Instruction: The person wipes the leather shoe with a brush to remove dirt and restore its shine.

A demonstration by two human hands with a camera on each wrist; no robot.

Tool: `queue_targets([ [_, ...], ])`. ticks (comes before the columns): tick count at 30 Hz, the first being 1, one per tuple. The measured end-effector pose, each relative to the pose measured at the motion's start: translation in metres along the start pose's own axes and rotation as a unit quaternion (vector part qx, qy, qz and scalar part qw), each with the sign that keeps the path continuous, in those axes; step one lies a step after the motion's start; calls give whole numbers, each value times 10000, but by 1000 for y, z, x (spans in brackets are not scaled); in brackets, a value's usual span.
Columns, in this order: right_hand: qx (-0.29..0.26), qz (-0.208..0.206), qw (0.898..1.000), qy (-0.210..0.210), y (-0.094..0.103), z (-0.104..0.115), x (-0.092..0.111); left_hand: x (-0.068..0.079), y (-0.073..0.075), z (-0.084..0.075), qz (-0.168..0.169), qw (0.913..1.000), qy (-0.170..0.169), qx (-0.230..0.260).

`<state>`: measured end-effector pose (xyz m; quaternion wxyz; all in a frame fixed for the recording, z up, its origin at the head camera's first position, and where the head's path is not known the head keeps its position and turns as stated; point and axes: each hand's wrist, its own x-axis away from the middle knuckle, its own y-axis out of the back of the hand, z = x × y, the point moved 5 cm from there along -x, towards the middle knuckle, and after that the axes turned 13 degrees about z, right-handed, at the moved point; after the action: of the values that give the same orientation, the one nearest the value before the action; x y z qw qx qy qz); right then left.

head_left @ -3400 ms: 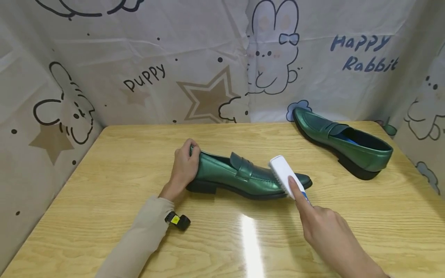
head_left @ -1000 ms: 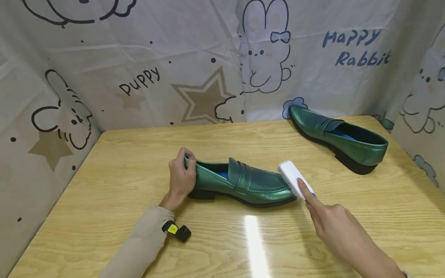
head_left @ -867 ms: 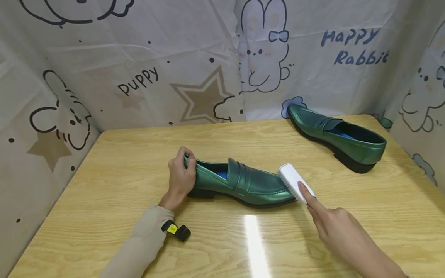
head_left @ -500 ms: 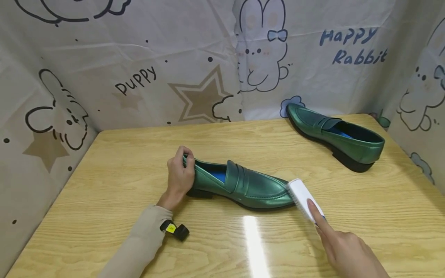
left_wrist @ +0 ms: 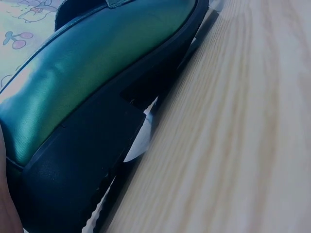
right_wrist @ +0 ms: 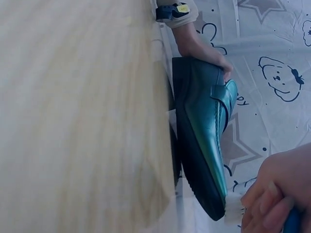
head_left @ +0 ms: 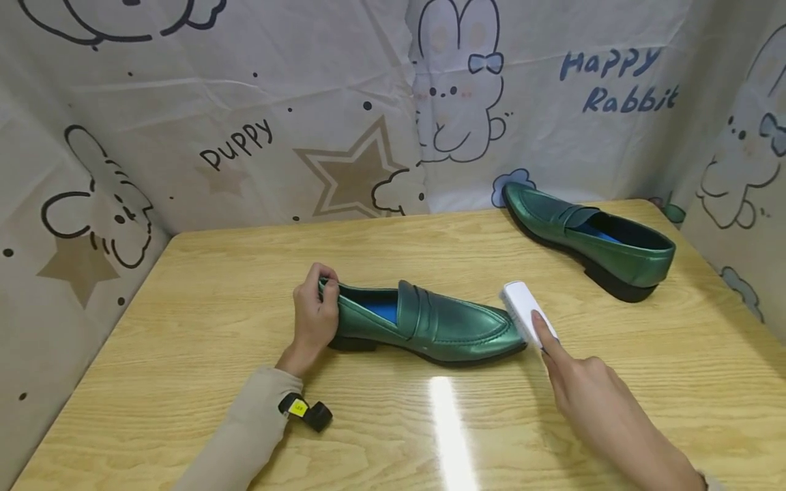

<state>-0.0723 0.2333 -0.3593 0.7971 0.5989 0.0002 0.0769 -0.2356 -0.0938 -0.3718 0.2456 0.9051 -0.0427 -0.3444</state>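
A metallic green loafer (head_left: 457, 327) points its toe to the right, its blue insole showing in the opening. My left hand (head_left: 316, 314) grips it at the heel, fingers hooked over the back rim. The left wrist view shows the dark heel block (left_wrist: 77, 155) close over the wood, with a narrow gap beneath. My right hand (head_left: 589, 395) holds a white brush (head_left: 522, 307), index finger stretched along its back. Its bristles are right at the toe tip, and the right wrist view shows those pale bristles (right_wrist: 234, 209) beside the toe and a blue handle (right_wrist: 293, 221).
A second green loafer (head_left: 620, 256) stands at the back right of the wooden table (head_left: 202, 286), toe toward the back curtain. Printed cloth (head_left: 245, 75) encloses the back and sides. A black wrist strap (head_left: 305, 411) sits on the left sleeve.
Over the span, the brush has moved from the loafer's front upper to its toe tip, most recently shifting away from me. The loafer has tilted, showing more insole; the left hand keeps its grip.
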Motion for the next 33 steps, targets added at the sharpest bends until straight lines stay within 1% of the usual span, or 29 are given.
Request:
queue_targets([
  [3,141,-165,9997,138,4,3,-9,0,-1,1,-19,10000,-50,-6],
  [7,97,-342,9988,334,6,4,-26,0,-3,2,-29,9999,-113,49],
  [10,16,-384,9986,365,6,3,-39,2,-7,1,54,9999,-129,92],
  [12,69,-314,9990,326,4,3,-41,4,-8,1,87,9998,-125,102],
  [15,158,-171,9994,245,2,2,-33,5,-6,1,47,9999,-93,77],
  [16,169,-49,9997,160,1,1,-29,5,-4,1,34,9999,-96,74],
  [20,43,130,9998,-139,-4,-3,-6,5,0,1,61,9999,-75,86],
  [22,-77,354,9989,-290,-9,-5,4,5,1,2,106,9999,-51,115],
  [25,-171,636,9971,-382,-14,-3,13,7,3,2,124,9998,7,122],
  [27,-158,676,9970,-346,-14,-1,15,8,3,2,173,9996,31,210],
  [29,-73,493,9986,-188,-10,2,12,9,4,3,253,9992,47,305],
  [32,3,259,9996,84,-3,7,0,8,4,3,531,9970,146,542],
  [33,-13,267,9995,150,-2,9,-5,8,3,4,668,9956,199,632],
])
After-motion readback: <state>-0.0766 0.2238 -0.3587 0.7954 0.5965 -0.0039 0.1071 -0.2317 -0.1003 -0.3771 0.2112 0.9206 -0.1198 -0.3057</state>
